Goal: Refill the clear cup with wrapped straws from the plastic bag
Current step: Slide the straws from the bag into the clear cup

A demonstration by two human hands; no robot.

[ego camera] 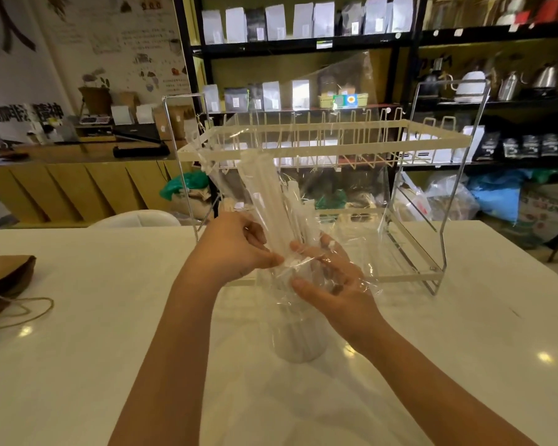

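two hands [239,249], one cup [298,333], one rack [322,146]

Wall poster [20,59], far left: large black brush-style characters, cropped by the frame edge; a single stroke pair resembling "人" shows at top, the rest unreadable. Lower band of black characters on the same wall, blurred, not legible. Illustrated chart [142,43] beside it: small print, too fine to read. Shelf pouches [271,24] carry small labels, illegible.
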